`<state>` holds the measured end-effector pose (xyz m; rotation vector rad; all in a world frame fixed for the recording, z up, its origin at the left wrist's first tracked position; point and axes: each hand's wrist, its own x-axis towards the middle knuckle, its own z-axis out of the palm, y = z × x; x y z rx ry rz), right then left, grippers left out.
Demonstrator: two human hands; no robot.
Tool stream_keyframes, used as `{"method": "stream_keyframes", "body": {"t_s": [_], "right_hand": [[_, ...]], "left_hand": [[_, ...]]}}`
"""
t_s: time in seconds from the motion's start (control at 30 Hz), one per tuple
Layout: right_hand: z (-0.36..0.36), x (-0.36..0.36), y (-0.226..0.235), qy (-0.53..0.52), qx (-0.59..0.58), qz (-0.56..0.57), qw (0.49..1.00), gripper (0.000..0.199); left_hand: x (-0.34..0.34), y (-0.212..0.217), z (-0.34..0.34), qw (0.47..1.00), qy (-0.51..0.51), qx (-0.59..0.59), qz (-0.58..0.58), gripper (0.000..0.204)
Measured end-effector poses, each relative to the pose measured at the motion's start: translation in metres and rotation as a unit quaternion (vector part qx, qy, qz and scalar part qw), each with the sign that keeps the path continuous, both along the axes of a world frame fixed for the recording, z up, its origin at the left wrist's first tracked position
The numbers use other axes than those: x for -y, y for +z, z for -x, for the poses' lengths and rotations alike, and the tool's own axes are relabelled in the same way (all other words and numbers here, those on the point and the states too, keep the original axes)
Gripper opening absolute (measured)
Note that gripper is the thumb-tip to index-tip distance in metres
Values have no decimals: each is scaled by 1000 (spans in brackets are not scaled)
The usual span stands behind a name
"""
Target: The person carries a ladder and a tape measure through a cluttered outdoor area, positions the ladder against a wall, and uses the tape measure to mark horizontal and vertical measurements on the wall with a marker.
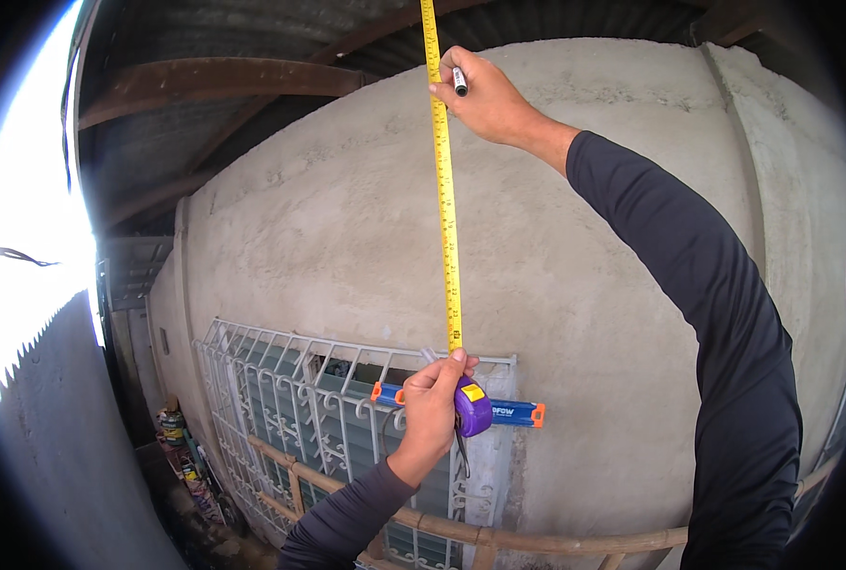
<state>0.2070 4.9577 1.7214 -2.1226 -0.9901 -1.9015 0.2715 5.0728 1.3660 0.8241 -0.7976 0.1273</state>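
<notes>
My left hand grips a purple tape measure case low against a rough plastered wall. A yellow tape blade runs straight up from the case and past the top of the picture. My right hand, arm raised in a dark sleeve, presses the blade to the wall high up and also holds a black marker between its fingers. Behind the case a blue spirit level with orange ends lies level across the wall, partly hidden by my left hand.
A white metal window grille sits in the wall below left. A bamboo rail crosses beneath my arms. Corrugated roofing on rusty beams is overhead. A narrow alley with clutter lies far below, and a grey wall stands at the left.
</notes>
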Motion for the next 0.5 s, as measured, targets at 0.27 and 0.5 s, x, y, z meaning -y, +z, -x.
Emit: {"method": "stream_keyframes", "body": {"t_s": [0.27,0.5], "right_hand": [[-4,3,-1,-13,27,8,1000,21],[-6,10,-7,-6,12,27,1000,21]], "left_hand": [[2,1,3,1000,1,2,-5,33],[5,5,12,1000,-16,-1,3,34]]}}
